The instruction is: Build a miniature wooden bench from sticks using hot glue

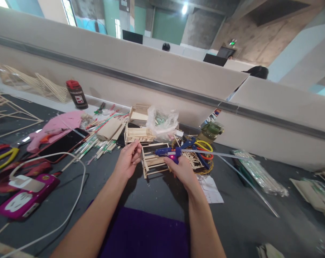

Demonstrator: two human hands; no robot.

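Note:
My right hand is wrapped round a blue hot glue gun with a small red light. A long clear glue stick runs out of its back to the right. The gun's nozzle points left, over a small wooden stick frame on the dark table. Beside the frame's left end, my left hand has its thumb and fingers pinched together; what they hold, if anything, is too small to make out. Just behind stands another small stick structure.
Beyond the hands lie a plastic bag, yellow-handled scissors and a green-lidded jar. On the left are a phone, a pink glue gun, a magenta power strip with a white cable, and a bottle. Packed sticks lie right.

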